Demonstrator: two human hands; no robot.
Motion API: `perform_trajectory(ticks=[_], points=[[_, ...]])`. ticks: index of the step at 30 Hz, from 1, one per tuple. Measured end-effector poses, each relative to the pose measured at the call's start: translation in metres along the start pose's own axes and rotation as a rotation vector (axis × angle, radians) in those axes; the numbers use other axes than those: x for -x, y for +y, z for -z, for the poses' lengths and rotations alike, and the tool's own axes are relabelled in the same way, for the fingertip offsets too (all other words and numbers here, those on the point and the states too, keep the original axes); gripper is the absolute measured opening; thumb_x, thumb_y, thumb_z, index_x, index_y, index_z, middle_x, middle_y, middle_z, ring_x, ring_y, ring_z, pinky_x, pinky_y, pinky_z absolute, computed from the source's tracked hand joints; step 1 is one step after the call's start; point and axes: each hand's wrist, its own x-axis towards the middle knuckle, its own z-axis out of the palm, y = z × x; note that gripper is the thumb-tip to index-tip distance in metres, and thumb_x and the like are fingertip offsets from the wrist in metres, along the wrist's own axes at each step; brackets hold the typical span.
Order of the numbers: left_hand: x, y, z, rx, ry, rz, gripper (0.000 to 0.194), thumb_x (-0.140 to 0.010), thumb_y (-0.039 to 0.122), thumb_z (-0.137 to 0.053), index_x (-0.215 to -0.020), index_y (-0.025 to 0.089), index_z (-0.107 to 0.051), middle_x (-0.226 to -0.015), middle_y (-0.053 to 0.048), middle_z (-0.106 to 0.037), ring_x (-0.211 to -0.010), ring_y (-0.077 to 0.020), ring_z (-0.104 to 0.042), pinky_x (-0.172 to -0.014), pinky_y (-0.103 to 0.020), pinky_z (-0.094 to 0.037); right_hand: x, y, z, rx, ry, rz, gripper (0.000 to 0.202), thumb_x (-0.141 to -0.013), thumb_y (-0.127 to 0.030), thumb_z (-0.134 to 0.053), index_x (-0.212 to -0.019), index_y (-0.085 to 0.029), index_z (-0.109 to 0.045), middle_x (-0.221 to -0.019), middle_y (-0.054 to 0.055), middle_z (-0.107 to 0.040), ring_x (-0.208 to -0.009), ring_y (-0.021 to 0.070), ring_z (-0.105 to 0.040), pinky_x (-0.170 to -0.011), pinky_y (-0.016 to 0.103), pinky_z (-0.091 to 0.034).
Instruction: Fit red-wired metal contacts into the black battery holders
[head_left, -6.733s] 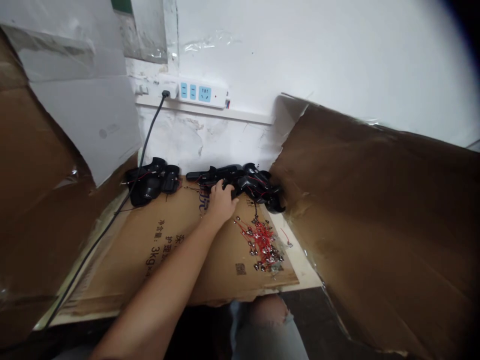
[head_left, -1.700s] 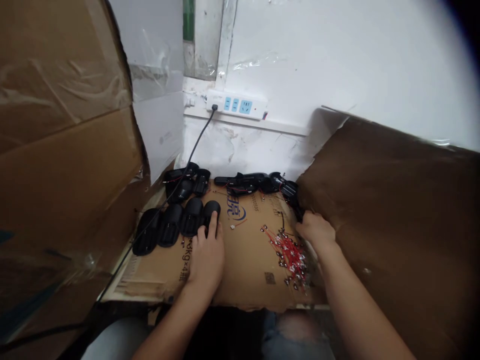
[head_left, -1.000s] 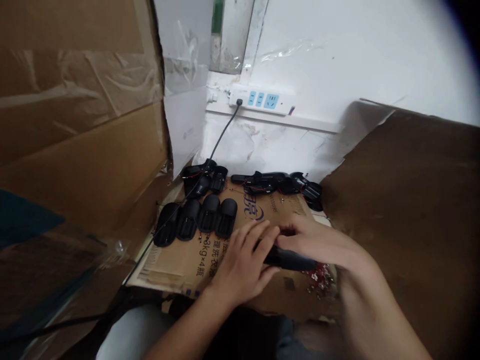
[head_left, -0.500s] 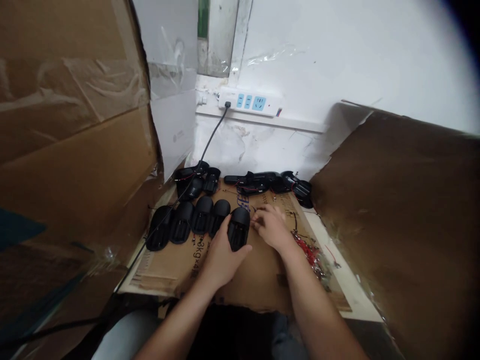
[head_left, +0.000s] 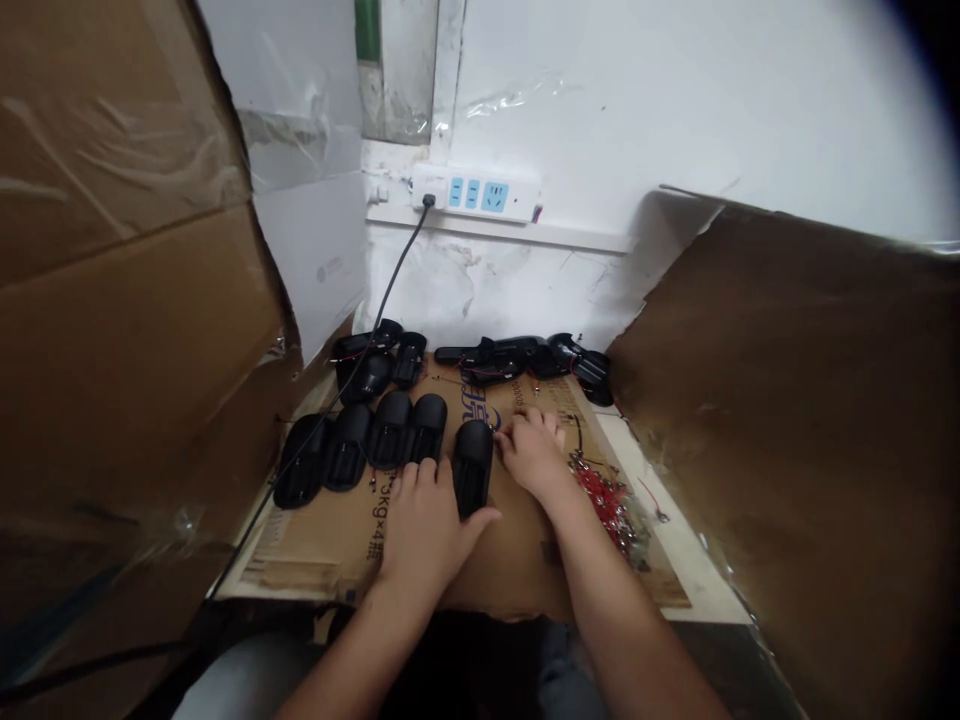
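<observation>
A black plastic housing (head_left: 472, 468) with a rounded top and open slots lies on the cardboard between my hands. My left hand (head_left: 426, 520) brackets its lower end, index finger along the left edge and thumb stretched out past the lower right corner; the other fingers rest on the cardboard. Close to the housing's upper right edge, my right hand (head_left: 534, 455) has its thumb and index finger pinched together. What sits in that pinch is too small to make out. Several similar black housings (head_left: 345, 445) stand in a row to the left.
A pile of red wires with metal contacts (head_left: 604, 500) lies right of my right forearm. More black housings (head_left: 502, 358) line the back by the wall. A black cable (head_left: 390, 290) runs from the power strip (head_left: 480, 193) across the left side. Cardboard walls (head_left: 787, 400) flank the work surface.
The view has shifted slightly, moving the scene left. My left hand's fingers have spread flatter beside the housing, which sits apart from the row. My right fingertips stay by its upper right edge.
</observation>
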Motion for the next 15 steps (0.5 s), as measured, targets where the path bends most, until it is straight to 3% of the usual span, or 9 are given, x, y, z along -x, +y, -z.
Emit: perform_trajectory(ticks=[3,7,10,12,15], points=[[0.0,-0.004,0.002,0.06,0.011,-0.033,0.067,-0.089,0.057,-0.083,-0.135,0.01,-0.072,-0.123,-0.02,-0.074,-0.119,-0.0419,-0.065,-0.103,-0.054,-0.053,0.0,-0.002,-0.003,-0.033,0.027,0.003,0.027,-0.101,-0.023,-0.059,-0.116,-0.015,-0.078,-0.154,0.023,-0.059,-0.142,0.0435,-0.046,-0.115,0.059,-0.037],[-0.005,-0.017,0.008,0.238,0.111,-0.051,0.029,-0.1,0.038,-0.071,-0.12,0.018,-0.078,-0.113,-0.013,-0.079,-0.109,-0.0346,-0.069,-0.099,-0.049,-0.052,0.002,-0.002,0.013,-0.135,0.134,-0.041,0.03,-0.103,-0.019,-0.048,-0.115,-0.009,-0.074,-0.141,0.03,-0.063,-0.134,0.0457,-0.05,-0.111,0.063,-0.039],[-0.012,-0.024,0.015,0.462,0.215,-0.05,0.024,-0.102,0.026,-0.062,-0.119,0.023,-0.079,-0.112,-0.009,-0.081,-0.109,-0.0305,-0.071,-0.1,-0.048,-0.049,0.01,-0.009,0.037,-0.262,0.215,-0.026,0.035,-0.11,-0.026,-0.036,-0.115,-0.013,-0.068,-0.121,0.023,-0.069,-0.119,0.0364,-0.061,-0.103,0.053,-0.048],[-0.015,-0.022,0.017,0.798,0.198,-0.013,0.029,-0.101,0.031,-0.065,-0.126,0.023,-0.077,-0.109,-0.008,-0.082,-0.103,-0.0274,-0.072,-0.094,-0.044,-0.051,0.017,-0.02,0.049,-0.501,0.135,0.116,0.032,-0.111,-0.039,-0.041,-0.111,-0.019,-0.067,-0.106,0.012,-0.071,-0.099,0.0269,-0.066,-0.089,0.04,-0.054],[-0.017,-0.014,0.013,1.359,0.122,0.116,0.04,-0.098,0.045,-0.072,-0.129,0.02,-0.077,-0.105,-0.008,-0.081,-0.089,-0.0207,-0.072,-0.078,-0.032,-0.053,0.03,-0.038,0.055,-1.049,-0.133,0.297,0.029,-0.101,-0.051,-0.066,-0.099,-0.023,-0.07,-0.086,0.002,-0.07,-0.077,0.02,-0.064,-0.072,0.032,-0.052]])
